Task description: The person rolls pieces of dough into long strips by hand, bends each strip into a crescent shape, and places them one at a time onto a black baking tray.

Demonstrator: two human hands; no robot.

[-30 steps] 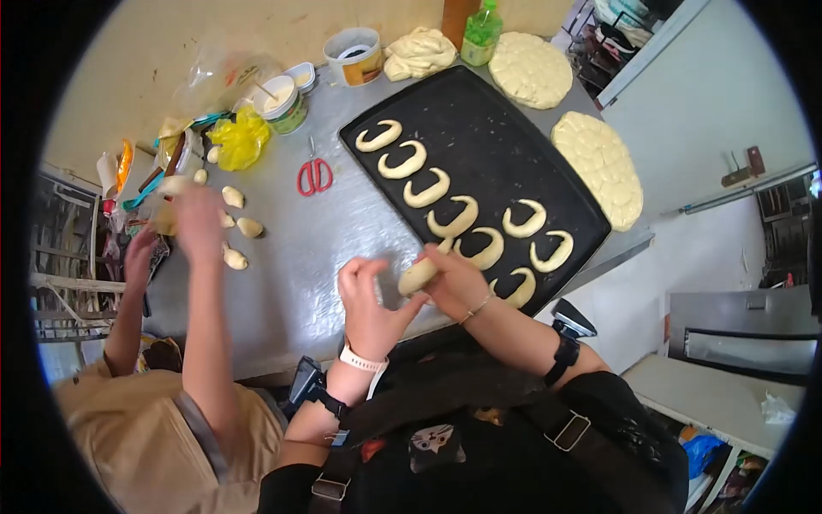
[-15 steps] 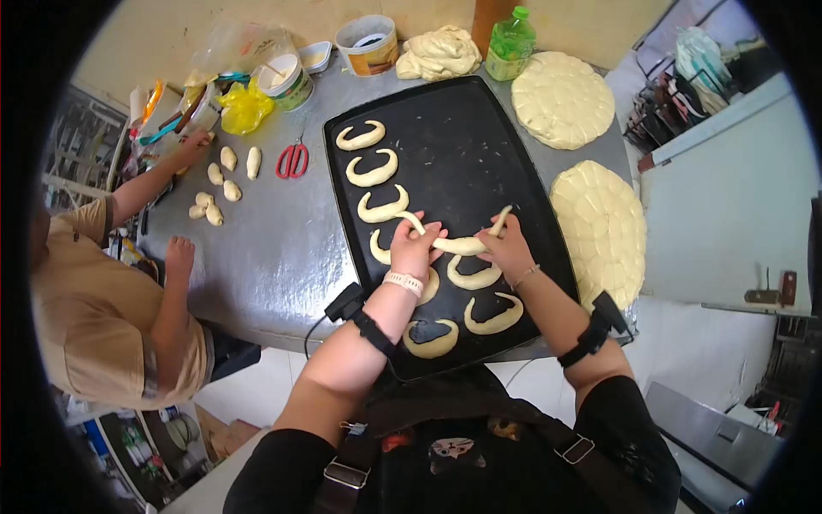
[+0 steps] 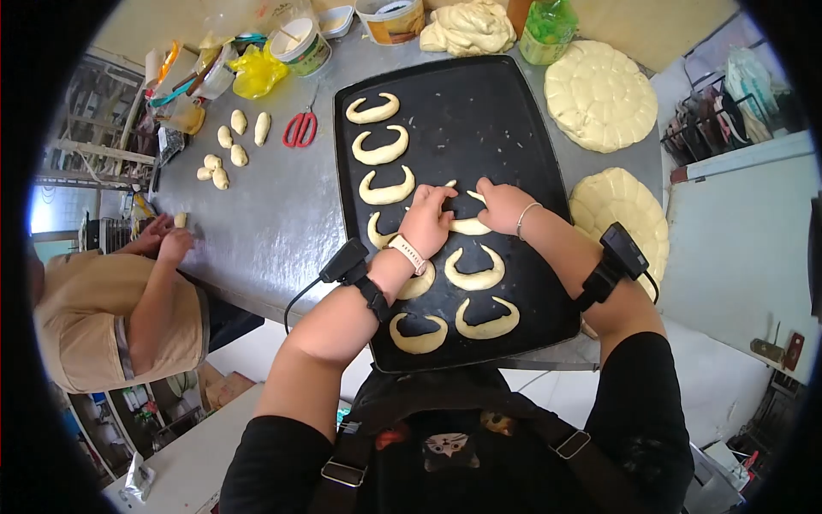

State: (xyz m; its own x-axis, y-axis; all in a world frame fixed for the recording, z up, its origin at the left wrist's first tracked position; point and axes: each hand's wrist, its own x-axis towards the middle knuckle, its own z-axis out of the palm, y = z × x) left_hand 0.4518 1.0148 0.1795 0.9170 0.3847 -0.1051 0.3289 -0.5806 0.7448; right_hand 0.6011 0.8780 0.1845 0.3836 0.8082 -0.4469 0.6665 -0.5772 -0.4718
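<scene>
A large black baking tray [image 3: 462, 86] bears several crescents of pale dough, among them one at the upper left [image 3: 379, 146] and one below my hands [image 3: 475, 270]. Between my hands a curved dough piece [image 3: 469, 226] lies on the tray with its tips turned up. My left hand [image 3: 428, 218] has its fingers closed round the left end of that piece. At the other end, my right hand [image 3: 503, 206] pinches the right tip. Parts of two crescents are hidden under my left hand and wrist.
Red scissors [image 3: 300, 128] and several small dough pieces [image 3: 238, 154] lie left of the tray. Two round scored dough slabs [image 3: 599, 96] are at the right. Tubs [image 3: 301, 53] and a green bottle [image 3: 548, 32] stand behind. A co-worker [image 3: 111, 317] handles dough at the left.
My hands have lowered the curved dough piece onto the tray, in line above the crescents of the right column. The co-worker's arm has drawn back from the containers towards their body.
</scene>
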